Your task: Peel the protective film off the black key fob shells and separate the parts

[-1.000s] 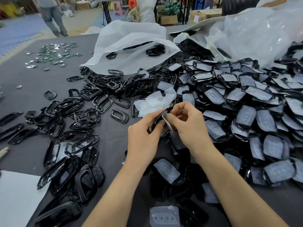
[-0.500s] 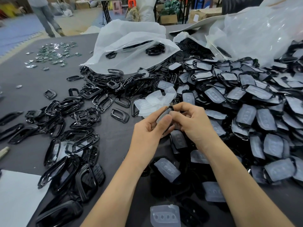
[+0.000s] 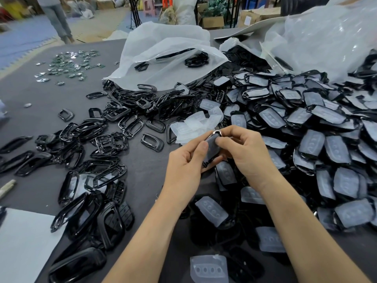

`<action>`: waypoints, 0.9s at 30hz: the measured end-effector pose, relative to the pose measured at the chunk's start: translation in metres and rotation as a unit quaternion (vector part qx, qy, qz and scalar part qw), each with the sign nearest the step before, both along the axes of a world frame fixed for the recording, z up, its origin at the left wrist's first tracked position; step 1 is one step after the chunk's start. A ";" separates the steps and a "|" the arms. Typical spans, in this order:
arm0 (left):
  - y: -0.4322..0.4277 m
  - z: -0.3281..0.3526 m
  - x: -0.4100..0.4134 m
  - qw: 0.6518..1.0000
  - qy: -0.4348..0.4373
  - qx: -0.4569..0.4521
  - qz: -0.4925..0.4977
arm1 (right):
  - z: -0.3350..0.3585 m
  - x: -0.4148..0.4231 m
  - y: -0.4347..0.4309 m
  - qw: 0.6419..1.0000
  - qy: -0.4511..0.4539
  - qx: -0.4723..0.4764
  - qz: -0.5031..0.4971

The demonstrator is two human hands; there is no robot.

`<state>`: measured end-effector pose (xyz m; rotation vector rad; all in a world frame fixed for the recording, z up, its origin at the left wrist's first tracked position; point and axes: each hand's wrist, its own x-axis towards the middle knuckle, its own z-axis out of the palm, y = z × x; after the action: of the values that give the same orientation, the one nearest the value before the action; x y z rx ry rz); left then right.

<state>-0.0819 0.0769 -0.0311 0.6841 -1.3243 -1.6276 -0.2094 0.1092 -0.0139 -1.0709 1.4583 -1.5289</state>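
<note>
Both hands hold one black key fob shell (image 3: pixel 211 148) above the dark table (image 3: pixel 142 172), near the middle of the view. My left hand (image 3: pixel 187 162) grips its left side and lower end. My right hand (image 3: pixel 242 152) pinches its upper right, thumb pressed on the face. A shiny rim shows at the shell's top. Just behind the hands lies a small heap of peeled translucent films (image 3: pixel 195 125). A big pile of film-covered shells (image 3: pixel 306 135) fills the right. Bare black frames and shells (image 3: pixel 98 144) lie scattered on the left.
Clear plastic bags (image 3: pixel 163 56) with a few black parts lie at the back. Small metal pieces (image 3: pixel 69 64) are spread at the far left. A white sheet (image 3: pixel 22 242) covers the near left corner. A person's legs (image 3: pixel 59 19) show in the background.
The white film strip seen between my fingers a second ago is gone from view. The shell has turned more upright and both hands have shifted slightly up and right.
</note>
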 end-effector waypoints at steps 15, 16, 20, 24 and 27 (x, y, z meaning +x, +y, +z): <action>0.003 0.006 0.002 1.000 0.002 0.008 -0.024 | 0.001 -0.004 0.001 0.993 -0.094 0.006 0.078; 0.003 0.005 0.002 1.000 0.004 0.010 -0.027 | 0.000 -0.005 0.001 0.993 -0.088 0.009 0.079; 0.004 0.004 0.001 0.999 -0.005 0.009 -0.036 | -0.001 -0.006 0.001 0.997 -0.046 0.014 0.063; 0.003 0.005 0.001 0.999 -0.010 0.004 -0.046 | 0.003 -0.004 0.000 0.998 -0.017 0.003 0.052; 0.005 0.006 0.000 0.998 0.000 0.011 -0.064 | 0.004 -0.003 0.001 0.999 -0.032 0.004 0.039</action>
<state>-0.0822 0.0822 -0.0250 0.6236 -1.3769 -1.7453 -0.2128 0.1098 -0.0104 -1.0515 1.3636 -1.4877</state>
